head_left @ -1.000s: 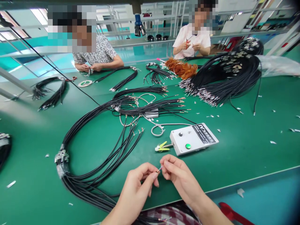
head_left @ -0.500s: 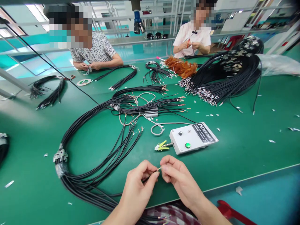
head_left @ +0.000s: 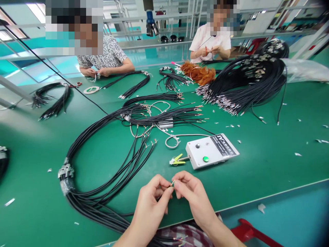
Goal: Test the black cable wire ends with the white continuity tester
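L hand [head_left: 151, 200] pinches cable end [head_left: 173, 183]; R hand [head_left: 194, 195] pinches its thin wire, fingertips narrow. Cable end's over desk [head_left: 262, 151], near-left of grey box [head_left: 200, 154]. Long axis slants; tip pts away + right, roughly twd box. Black bundle [head_left: 87, 137] left of box.

left hand [head_left: 152, 202]: bare | right hand [head_left: 194, 195]: bare | forearms [head_left: 223, 234]: bare | garment [head_left: 197, 234]: maroon-white checks

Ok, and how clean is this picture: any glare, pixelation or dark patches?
Head view: pale glare on the left of the table; head view: heads across it pixelated, right-hand corners dark; head view: the wire tip between left hand and right hand is too small to make out well.
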